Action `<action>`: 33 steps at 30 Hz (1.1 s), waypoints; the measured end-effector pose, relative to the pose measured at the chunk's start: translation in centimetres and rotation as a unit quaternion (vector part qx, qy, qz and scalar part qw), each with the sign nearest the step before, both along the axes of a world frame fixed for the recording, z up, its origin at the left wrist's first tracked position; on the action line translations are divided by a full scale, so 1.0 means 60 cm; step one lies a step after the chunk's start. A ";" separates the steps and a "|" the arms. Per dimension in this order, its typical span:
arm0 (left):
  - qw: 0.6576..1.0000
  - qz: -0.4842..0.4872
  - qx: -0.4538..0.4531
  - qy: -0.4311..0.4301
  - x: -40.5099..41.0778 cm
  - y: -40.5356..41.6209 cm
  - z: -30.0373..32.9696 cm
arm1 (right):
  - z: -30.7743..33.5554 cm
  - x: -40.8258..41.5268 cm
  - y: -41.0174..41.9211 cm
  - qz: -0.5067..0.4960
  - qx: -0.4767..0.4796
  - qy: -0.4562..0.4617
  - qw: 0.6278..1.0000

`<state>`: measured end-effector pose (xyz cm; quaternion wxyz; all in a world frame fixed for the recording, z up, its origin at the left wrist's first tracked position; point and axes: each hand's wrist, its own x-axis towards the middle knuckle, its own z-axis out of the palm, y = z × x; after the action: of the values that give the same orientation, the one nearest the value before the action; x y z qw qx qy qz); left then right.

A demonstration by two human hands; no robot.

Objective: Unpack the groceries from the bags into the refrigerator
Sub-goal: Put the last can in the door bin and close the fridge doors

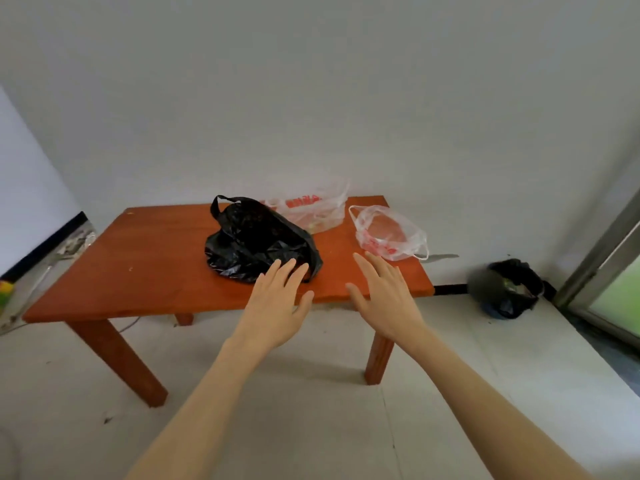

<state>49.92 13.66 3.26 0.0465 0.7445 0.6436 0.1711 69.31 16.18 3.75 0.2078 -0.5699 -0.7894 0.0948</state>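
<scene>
Fingers spread and empty on your left hand (277, 299) and right hand (384, 296), you've unpacked nothing visible yet: the black bag (256, 240) and two clear bags (311, 209) sit on the table (138, 271), refrigerator unseen.

black bags: 2 (258, 237) (509, 289) | clear bags: 2 (311, 211) (389, 233) | table: 1 (145, 258) | hands: 2 (277, 303) (384, 296)

Left hand (277, 303) and right hand (384, 299) are bare, with 2 forearms seemingly sleeveless.
</scene>
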 end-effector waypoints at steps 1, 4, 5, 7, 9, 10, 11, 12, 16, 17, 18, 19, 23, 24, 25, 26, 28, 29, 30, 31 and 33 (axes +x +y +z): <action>1.000 0.007 -0.002 0.000 -0.015 0.018 0.000 | 0.002 -0.012 0.022 0.009 0.001 0.002 1.000; 1.000 0.023 -0.015 0.004 -0.057 0.066 -0.009 | -0.006 -0.046 0.078 0.032 -0.010 0.004 0.999; 0.999 0.028 -0.017 0.004 -0.072 0.083 -0.015 | -0.012 -0.059 0.098 0.038 -0.016 0.003 0.999; 0.999 0.038 -0.024 0.001 -0.100 0.114 -0.034 | -0.026 -0.084 0.134 0.046 -0.031 -0.003 0.998; 0.998 0.046 -0.039 -0.006 -0.133 0.146 -0.058 | -0.046 -0.113 0.173 0.054 -0.046 -0.006 0.997; 0.998 0.049 -0.048 -0.009 -0.150 0.162 -0.071 | -0.057 -0.128 0.191 0.058 -0.053 -0.006 0.997; 0.997 0.051 -0.061 -0.008 -0.167 0.179 -0.082 | -0.068 -0.144 0.210 0.062 -0.060 -0.007 0.996; 0.996 0.052 -0.074 -0.008 -0.186 0.198 -0.092 | -0.080 -0.161 0.229 0.064 -0.067 -0.007 0.996; 0.994 0.033 -0.102 -0.008 -0.262 0.284 -0.125 | -0.120 -0.238 0.310 0.060 -0.080 -0.010 0.995; 0.994 0.026 -0.104 -0.009 -0.282 0.306 -0.132 | -0.130 -0.256 0.330 0.056 -0.083 -0.008 0.995; 0.994 0.018 -0.111 -0.009 -0.301 0.327 -0.139 | -0.140 -0.274 0.349 0.049 -0.090 -0.005 0.995; 0.993 0.008 -0.120 -0.008 -0.321 0.347 -0.144 | -0.149 -0.291 0.366 0.042 -0.101 -0.003 0.994; 0.989 -0.027 -0.145 -0.004 -0.386 0.425 -0.162 | -0.183 -0.344 0.421 0.019 -0.140 0.001 0.990; 0.989 -0.031 -0.142 -0.005 -0.397 0.445 -0.164 | -0.189 -0.355 0.435 0.011 -0.143 0.005 0.990; 0.990 -0.037 -0.136 -0.007 -0.404 0.465 -0.167 | -0.194 -0.366 0.449 0.003 -0.144 0.007 0.990; 0.991 -0.046 -0.127 -0.006 -0.409 0.483 -0.169 | -0.200 -0.374 0.462 -0.003 -0.142 0.005 0.990; 0.992 -0.064 -0.111 -0.002 -0.415 0.517 -0.177 | -0.216 -0.389 0.487 -0.012 -0.133 -0.014 0.991; 0.991 -0.073 -0.108 -0.002 -0.418 0.533 -0.182 | -0.226 -0.396 0.499 -0.016 -0.131 -0.026 0.991; 0.991 -0.081 -0.109 0.001 -0.421 0.550 -0.189 | -0.236 -0.401 0.510 -0.020 -0.135 -0.040 0.990; 0.990 -0.091 -0.110 0.008 -0.423 0.567 -0.197 | -0.247 -0.407 0.521 -0.023 -0.143 -0.052 0.988; 0.987 -0.110 -0.118 0.026 -0.430 0.599 -0.218 | -0.264 -0.417 0.542 -0.020 -0.154 -0.063 0.986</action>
<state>24.13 49.63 -9.80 0.1356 0.8044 0.5744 0.0680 44.26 48.70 -12.09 0.0698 -0.6152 -0.7655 0.1751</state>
